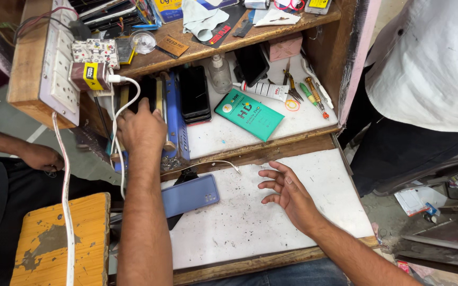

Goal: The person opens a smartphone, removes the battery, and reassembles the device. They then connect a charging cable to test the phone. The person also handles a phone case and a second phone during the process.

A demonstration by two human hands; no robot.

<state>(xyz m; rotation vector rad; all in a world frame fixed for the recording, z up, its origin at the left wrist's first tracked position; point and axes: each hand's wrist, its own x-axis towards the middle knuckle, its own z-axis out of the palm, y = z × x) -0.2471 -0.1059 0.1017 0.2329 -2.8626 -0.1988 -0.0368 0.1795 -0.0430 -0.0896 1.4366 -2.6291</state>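
Left hand [140, 128] is reaching up into the lower shelf [314, 119] at about 10 o'clock from the middle of the desk [250, 222], fingers going in among the upright stuff beside the blue tray edge [175, 119] and the white charging cable [116, 132]. I can't tell whether it's pinching anything, since the fingertips are hiding behind the knuckles. Right hand [287, 193] is hovering over the white desk, fingers spread and loosely curled, holding nothing.

The blue phone [189, 196] is lying flat on the desk, back up, near the left edge. It's sitting at roughly 9 o'clock from the right hand, a bit apart, and just beside the left forearm, at 6 o'clock from the left hand.

My guess on handling: light, rigid, smooth back so probably a bit slippery, and the glass side is facing down, so fragile. I'd be taking it by the long edges, not the corner.

Also on the shelf: a stack of dark phones [194, 95], a green box [249, 115], a clear bottle [220, 74], a white tube [263, 90]. Another person's white shirt [430, 63] is showing at 2 o'clock.
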